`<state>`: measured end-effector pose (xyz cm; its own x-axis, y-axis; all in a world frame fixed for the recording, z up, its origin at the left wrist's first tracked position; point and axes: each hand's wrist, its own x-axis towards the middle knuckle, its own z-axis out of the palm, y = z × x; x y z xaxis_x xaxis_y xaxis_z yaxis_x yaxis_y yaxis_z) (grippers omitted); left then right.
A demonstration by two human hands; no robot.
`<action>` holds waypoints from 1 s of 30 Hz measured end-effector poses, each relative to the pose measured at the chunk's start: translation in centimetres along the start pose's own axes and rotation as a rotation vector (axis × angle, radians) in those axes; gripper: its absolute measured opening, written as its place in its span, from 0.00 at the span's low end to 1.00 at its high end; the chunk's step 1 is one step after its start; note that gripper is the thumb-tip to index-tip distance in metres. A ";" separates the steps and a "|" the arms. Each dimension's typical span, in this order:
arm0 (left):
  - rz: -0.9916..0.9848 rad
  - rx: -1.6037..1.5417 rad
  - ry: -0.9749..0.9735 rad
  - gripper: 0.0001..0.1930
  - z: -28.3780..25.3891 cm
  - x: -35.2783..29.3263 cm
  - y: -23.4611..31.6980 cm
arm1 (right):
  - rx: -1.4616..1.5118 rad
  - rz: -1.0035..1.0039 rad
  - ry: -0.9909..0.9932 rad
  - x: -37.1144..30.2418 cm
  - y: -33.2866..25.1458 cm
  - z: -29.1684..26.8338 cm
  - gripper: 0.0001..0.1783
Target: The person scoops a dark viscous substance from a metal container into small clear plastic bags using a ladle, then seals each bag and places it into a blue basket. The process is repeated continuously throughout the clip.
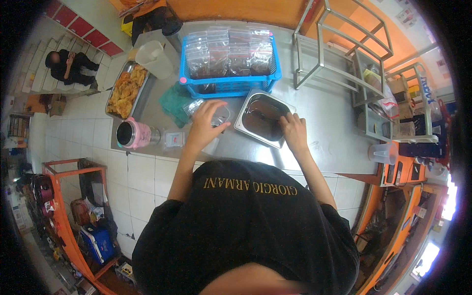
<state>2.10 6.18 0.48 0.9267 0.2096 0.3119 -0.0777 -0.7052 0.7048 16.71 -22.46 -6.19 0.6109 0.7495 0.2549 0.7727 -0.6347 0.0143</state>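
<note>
My left hand (202,124) curves its thumb and fingers around a clear plastic bag (221,116), whose mouth looks rounded and spread. To its right a rectangular steel pan (240,123) holds dark brown sauce (260,124). Over the pan's right rim my right hand (294,129) is closed, fingertips down, on what looks like a thin dark spoon (269,117) dipping into the sauce; its outline is hard to make out. More clear plastic (193,105) lies just beyond my left hand. Behind the pan stands a blue basket (236,87) with rows of filled zip bags (239,56).
Left on the steel table (324,132) are a green cloth (174,104), a tray of fried food (127,91), a white jug (154,59), a pink flask (139,133) and a small clear box (174,139). Metal racks (339,49) stand right. One person (71,69) sits far left.
</note>
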 end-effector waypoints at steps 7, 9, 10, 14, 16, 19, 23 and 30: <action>-0.008 0.020 0.004 0.33 -0.2 -0.1 -0.2 | 0.419 0.122 -0.152 -0.8 0.0 -1.2 0.06; -0.009 0.016 -0.008 0.34 -0.1 -0.2 -0.3 | 0.568 0.213 -0.244 -1.5 0.8 -1.6 0.08; -0.005 0.016 -0.014 0.35 -0.1 -0.1 -0.5 | 0.618 0.243 -0.221 -1.9 1.1 -1.6 0.08; -0.006 0.017 -0.041 0.35 0.2 0.0 -0.5 | 0.831 0.373 -0.175 -3.0 1.7 -0.6 0.06; -0.031 -0.008 -0.018 0.34 0.5 0.1 -0.3 | 0.912 0.373 -0.140 -3.5 2.0 -0.5 0.05; -0.038 -0.039 -0.001 0.34 0.7 0.5 -0.1 | 0.974 0.316 -0.088 -3.5 2.5 -1.4 0.07; -0.072 -0.058 -0.031 0.33 1.0 1.0 0.2 | 0.989 0.369 -0.066 -2.7 3.2 -4.8 0.06; -0.068 -0.155 -0.085 0.32 2.9 2.3 0.0 | 0.922 0.339 -0.019 0.0 4.0 -12.3 0.06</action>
<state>5.32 4.71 -0.61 0.9588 0.1910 0.2102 -0.0635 -0.5772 0.8142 17.67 -27.35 5.80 0.8215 0.5629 0.0904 0.3828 -0.4272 -0.8191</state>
